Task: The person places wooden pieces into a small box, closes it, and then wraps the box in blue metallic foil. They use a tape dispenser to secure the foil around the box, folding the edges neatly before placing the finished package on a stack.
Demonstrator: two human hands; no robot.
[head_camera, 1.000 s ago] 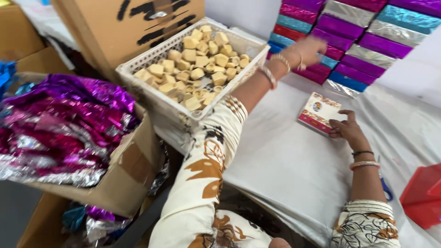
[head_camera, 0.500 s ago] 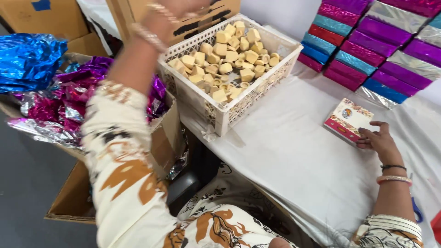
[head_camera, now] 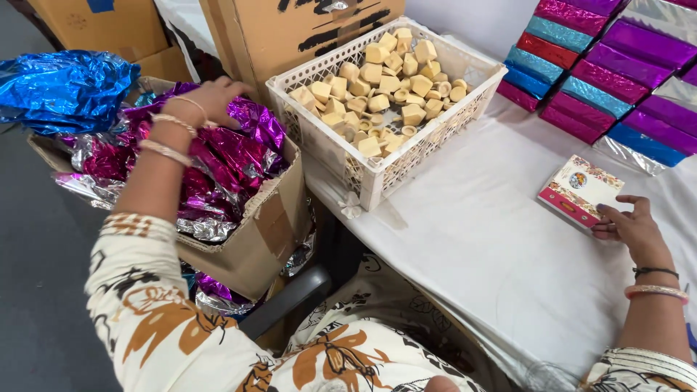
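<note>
Moved: left hand (head_camera: 210, 98) came down from up high onto the shiny foil sheets (head_camera: 218, 152).
Left grip: fingers curl on purple foil; cannot tell if they pinch it.
Foil: in the cardboard box (head_camera: 265, 232), at 9 o'clock.
Right hand (head_camera: 630, 226): flat, fingers loose, touching the small printed box (head_camera: 577, 190) at 3 o'clock.
Basket (head_camera: 406, 163): white, at 12 o'clock.

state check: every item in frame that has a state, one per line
left hand: resting on the foil sheets, grip unclear
foil sheets: crumpled, heaped in box
cardboard box: open, full
white crate: open, part-filled with beige blocks
right hand: fingertips on small printed box
small printed box: closed, flat on table
</note>
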